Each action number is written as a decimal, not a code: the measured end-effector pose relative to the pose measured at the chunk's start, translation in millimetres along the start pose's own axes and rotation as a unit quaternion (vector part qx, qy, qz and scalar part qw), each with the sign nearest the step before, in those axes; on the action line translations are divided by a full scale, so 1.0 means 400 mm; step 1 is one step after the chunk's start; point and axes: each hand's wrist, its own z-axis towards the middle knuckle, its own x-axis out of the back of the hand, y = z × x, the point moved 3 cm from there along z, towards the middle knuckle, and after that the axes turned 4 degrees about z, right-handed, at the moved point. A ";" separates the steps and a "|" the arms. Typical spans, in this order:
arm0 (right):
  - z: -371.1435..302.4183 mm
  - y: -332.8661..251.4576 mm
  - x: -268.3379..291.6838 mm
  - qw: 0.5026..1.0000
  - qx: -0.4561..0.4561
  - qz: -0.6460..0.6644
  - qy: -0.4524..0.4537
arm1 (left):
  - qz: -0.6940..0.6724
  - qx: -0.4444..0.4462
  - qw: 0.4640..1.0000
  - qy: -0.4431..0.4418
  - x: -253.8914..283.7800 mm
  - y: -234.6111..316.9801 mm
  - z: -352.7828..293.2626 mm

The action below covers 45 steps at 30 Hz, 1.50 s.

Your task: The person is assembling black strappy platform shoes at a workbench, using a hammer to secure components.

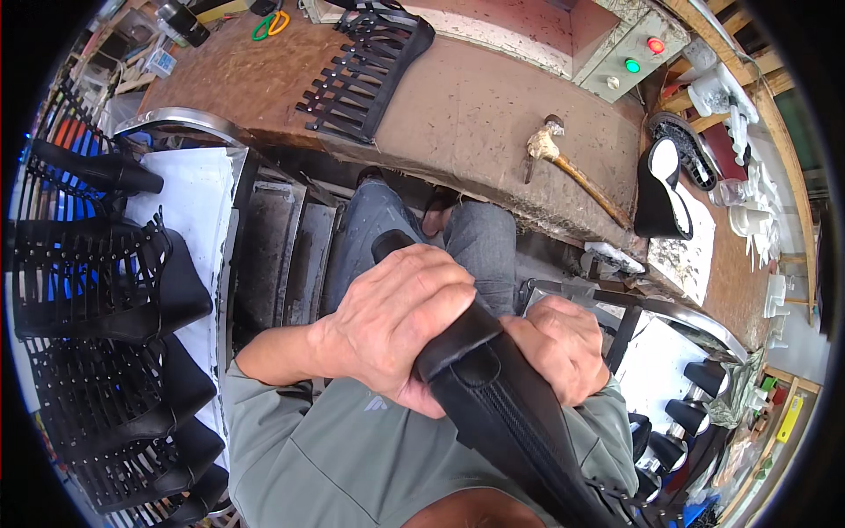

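Here, we face a brown surface (pixel 502 101), with a pale cabinet (pixel 616 66) along its far edge, bearing a red button (pixel 655 45) and a green button (pixel 632 66). Off the near left corner, we have a row of black boots (pixel 185 286) on a white-covered stand (pixel 192 172). Outside the near edge, above our lap, we hold a zipped black boot (pixel 528 431). Our left hand (pixel 405 321) wraps its fingers (pixel 427 268) closed around the boot's end; those of our right hand (pixel 559 348) curl in against its right side, and we cannot tell whether they grip it. By the near edge, leftward, lies a strappy black upper (pixel 392 70); toward the right edge, we see a hammer (pixel 581 176), then a black wedge heel (pixel 653 202). Near the far left corner lie scissors (pixel 271 26) with green and orange handles.
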 end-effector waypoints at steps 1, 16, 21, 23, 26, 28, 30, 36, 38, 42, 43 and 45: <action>0.005 0.002 0.000 0.999 -0.020 -0.005 -0.025 | 0.001 -0.001 1.000 0.002 -0.001 -0.002 -0.004; -0.035 0.065 -0.012 0.982 -0.130 0.126 0.063 | 0.083 0.026 0.996 -0.006 -0.010 0.006 -0.002; -0.017 0.078 0.006 0.986 -0.102 0.129 -0.010 | 0.074 0.061 0.995 -0.015 -0.009 -0.007 -0.012; -0.015 0.079 0.004 0.987 -0.098 0.123 -0.018 | 0.062 0.057 0.996 -0.023 -0.010 -0.019 -0.007; -0.001 0.086 0.002 0.989 -0.099 0.106 -0.024 | 0.042 0.042 0.998 -0.028 -0.007 -0.026 -0.008; 0.013 0.108 0.004 0.992 -0.065 0.102 -0.034 | 0.046 0.026 0.998 -0.014 -0.003 -0.048 0.000; 0.000 0.128 -0.049 0.826 -0.395 0.392 0.091 | 0.051 0.068 0.996 -0.012 -0.013 -0.054 0.019; -0.015 0.236 -0.063 0.786 -0.443 0.430 0.018 | -0.105 0.284 0.953 0.000 -0.017 -0.169 0.029; -0.074 0.239 -0.085 0.736 -0.462 0.494 0.002 | -0.189 0.338 0.922 0.022 -0.024 -0.190 -0.004; -0.122 0.238 -0.121 0.634 -0.490 0.598 -0.026 | -0.184 0.325 0.926 0.051 -0.005 -0.197 -0.033; -0.111 0.202 -0.097 0.715 -0.588 0.369 -0.081 | -0.163 0.345 0.924 -0.002 0.000 -0.190 -0.037; -0.076 0.183 -0.097 0.775 -0.548 0.311 -0.056 | -0.146 0.373 0.914 -0.065 0.004 -0.184 -0.039</action>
